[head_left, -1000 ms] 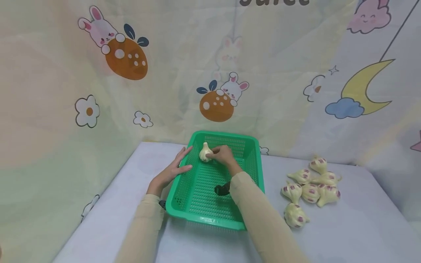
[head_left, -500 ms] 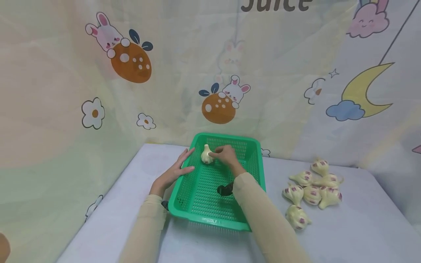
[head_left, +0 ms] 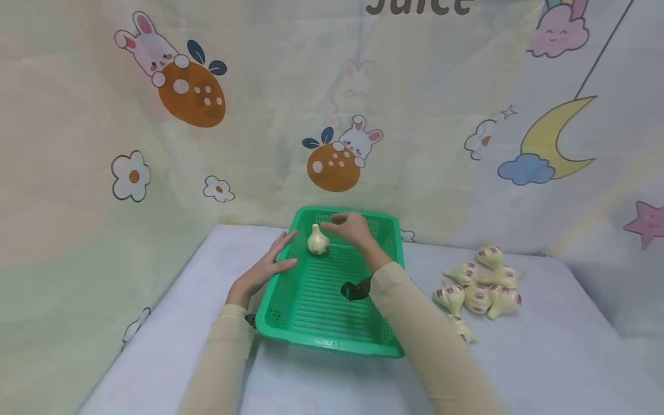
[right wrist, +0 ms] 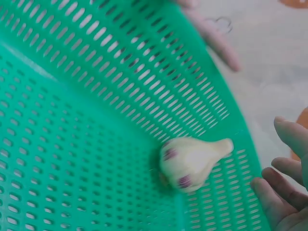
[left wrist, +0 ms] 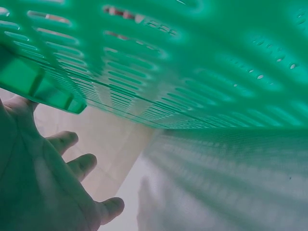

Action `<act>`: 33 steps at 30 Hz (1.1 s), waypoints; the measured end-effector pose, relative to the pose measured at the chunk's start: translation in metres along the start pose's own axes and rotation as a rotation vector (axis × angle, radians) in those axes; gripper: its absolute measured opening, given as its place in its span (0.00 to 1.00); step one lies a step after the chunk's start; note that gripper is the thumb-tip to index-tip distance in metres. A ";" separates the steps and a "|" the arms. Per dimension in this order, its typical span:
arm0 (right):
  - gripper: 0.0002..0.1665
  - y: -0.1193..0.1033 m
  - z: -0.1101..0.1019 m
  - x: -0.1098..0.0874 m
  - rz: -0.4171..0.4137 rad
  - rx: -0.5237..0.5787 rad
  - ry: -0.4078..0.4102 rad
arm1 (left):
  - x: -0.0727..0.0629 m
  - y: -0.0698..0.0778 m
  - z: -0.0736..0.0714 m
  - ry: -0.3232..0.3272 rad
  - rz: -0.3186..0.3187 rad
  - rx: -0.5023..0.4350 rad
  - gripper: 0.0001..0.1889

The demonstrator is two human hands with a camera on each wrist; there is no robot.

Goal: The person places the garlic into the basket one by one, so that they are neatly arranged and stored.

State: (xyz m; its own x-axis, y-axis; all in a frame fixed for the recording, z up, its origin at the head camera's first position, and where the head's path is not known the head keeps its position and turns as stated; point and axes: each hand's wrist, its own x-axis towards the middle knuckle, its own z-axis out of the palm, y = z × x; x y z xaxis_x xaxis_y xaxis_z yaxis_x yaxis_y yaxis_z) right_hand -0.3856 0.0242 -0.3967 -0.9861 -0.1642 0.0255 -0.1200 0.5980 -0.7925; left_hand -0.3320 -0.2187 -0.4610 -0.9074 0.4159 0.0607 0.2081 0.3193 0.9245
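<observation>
A green plastic basket [head_left: 332,344] stands on the white table, and one garlic bulb [head_left: 318,242] sits in its far left corner with the stem up. In the right wrist view the bulb [right wrist: 190,163] leans against the slotted wall, with purple patches on its skin. My right hand [head_left: 353,228] is above the basket, just right of the bulb and apart from it, fingers loosely bent around nothing. My left hand [head_left: 264,270] rests against the basket's left side with fingers spread. In the left wrist view, that hand [left wrist: 43,168] shows extended fingers beside the basket's wall.
Several garlic bulbs [head_left: 477,298] lie in a cluster on the table [head_left: 560,346] to the right of the basket. A cloth backdrop [head_left: 415,167] with printed rabbits and flowers hangs behind the table.
My right hand has let go of the garlic bulb and lifted up and away from it. The bulb stays in the basket's corner. My left hand keeps its place on the basket's side.
</observation>
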 end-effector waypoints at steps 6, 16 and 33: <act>0.34 -0.015 -0.014 -0.010 -0.050 0.041 -0.025 | 0.000 -0.001 -0.001 -0.009 0.006 -0.001 0.35; 0.29 -0.031 -0.034 -0.038 -0.115 0.107 -0.030 | 0.000 -0.001 0.000 -0.004 0.023 0.001 0.35; 0.29 -0.019 -0.087 -0.105 -0.178 0.158 -0.073 | 0.006 -0.008 -0.001 -0.020 0.037 -0.027 0.37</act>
State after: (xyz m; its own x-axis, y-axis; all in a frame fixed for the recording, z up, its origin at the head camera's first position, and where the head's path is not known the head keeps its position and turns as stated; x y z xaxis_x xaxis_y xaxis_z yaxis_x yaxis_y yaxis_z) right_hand -0.2901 0.0982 -0.3307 -0.9395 -0.3154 0.1336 -0.2659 0.4255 -0.8650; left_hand -0.3395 -0.2196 -0.4679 -0.8917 0.4442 0.0875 0.2313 0.2808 0.9315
